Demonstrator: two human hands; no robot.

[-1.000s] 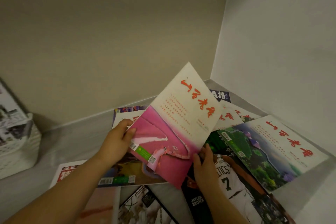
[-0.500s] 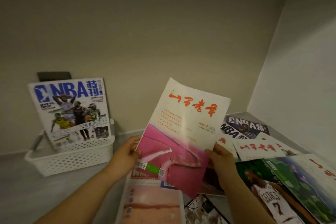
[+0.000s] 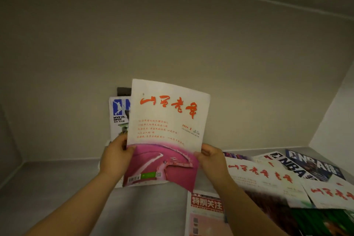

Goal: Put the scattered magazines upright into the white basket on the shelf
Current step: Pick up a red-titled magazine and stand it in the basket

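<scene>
I hold a white and pink magazine (image 3: 166, 130) with red calligraphy upright in front of me. My left hand (image 3: 115, 156) grips its left edge and my right hand (image 3: 211, 161) pinches its right edge. Directly behind it stands an NBA magazine (image 3: 119, 113), upright against the back wall. The white basket is almost wholly hidden behind the held magazine and my left hand. Several magazines (image 3: 268, 176) lie scattered flat on the shelf floor at the right.
The grey shelf floor (image 3: 57, 182) stretches to the left side wall. A red-titled magazine (image 3: 206, 214) lies near the front, right of centre. The right wall (image 3: 337, 117) and back wall close in the compartment. A dark object (image 3: 123, 91) peeks above the NBA magazine.
The held magazine has moved left and up and turned more upright, so it now stands in front of the basket and covers it. Both hands kept their grip.
</scene>
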